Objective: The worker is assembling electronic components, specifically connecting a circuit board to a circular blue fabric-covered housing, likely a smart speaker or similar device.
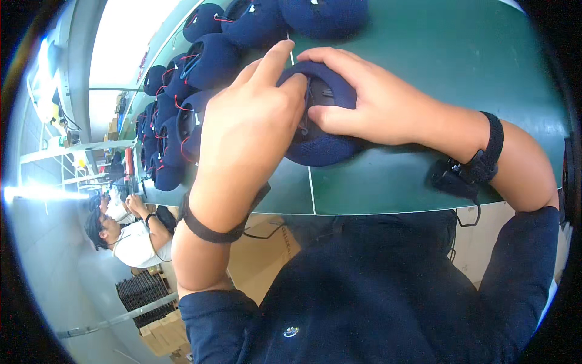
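A round navy fabric-covered housing [323, 150] with a dark recessed opening is tilted on the green table between my hands. My left hand [253, 112] closes on its left side, the index finger stretched past the far rim and the lower fingers hidden. On the right side, my right hand [382, 100] grips the rim with its fingers over the far edge and its thumb reaching into the opening. Thin dark strands or a slim part show near that thumb, too small to make out. Each wrist wears a black strap; the right one carries a small black device [451, 177].
Several similar navy housings [212, 60] with red wires and white connectors stand in rows along the left and far side of the green table [461, 60]. A co-worker [136, 242] sits farther left. Below the table's near edge is a cardboard box [257, 258].
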Available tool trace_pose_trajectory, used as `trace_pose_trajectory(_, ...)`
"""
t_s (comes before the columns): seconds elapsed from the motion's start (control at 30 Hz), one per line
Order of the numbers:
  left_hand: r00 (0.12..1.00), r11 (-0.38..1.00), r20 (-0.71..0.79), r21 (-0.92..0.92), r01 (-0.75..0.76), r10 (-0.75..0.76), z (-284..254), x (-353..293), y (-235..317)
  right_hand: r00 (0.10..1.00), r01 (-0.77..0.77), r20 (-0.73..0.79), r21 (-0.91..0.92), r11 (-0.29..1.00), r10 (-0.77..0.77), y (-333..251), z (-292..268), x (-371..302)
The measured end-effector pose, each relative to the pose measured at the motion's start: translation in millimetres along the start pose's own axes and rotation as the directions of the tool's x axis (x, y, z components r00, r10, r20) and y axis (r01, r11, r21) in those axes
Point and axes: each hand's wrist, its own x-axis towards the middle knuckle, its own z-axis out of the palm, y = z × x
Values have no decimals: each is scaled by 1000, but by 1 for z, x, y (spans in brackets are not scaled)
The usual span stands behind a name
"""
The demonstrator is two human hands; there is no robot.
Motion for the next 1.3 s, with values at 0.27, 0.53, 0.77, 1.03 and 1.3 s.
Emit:
trace_pose_trajectory(0.27, 999, 986, 16, -160, -39, 42, -6, 1, -6, 999, -38, 22, 47, 998, 37, -5, 0, -2)
trace_pose_trajectory(0.53, 949, 703, 71, -655, 276, -307, 17, -10, -6, 997, -24, 81, 112, 993, 15, -4, -5, 1)
trace_pose_trajectory(0.77, 980, 825, -21, -542, 157, -199, 12, -20, -1, 973, -106, 218, 167, 980, 68, -5, -14, 4)
trace_pose_trajectory(1.03, 912, 272, 105, -935, 226, -396, 42, -30, 5, 980, -131, 173, 207, 970, 96, -16, -14, 1)
trace_pose_trajectory(1.3, 943, 761, -51, -606, 233, -329, 15, -12, 4, 961, -184, 244, 219, 958, 128, -25, -18, 1)
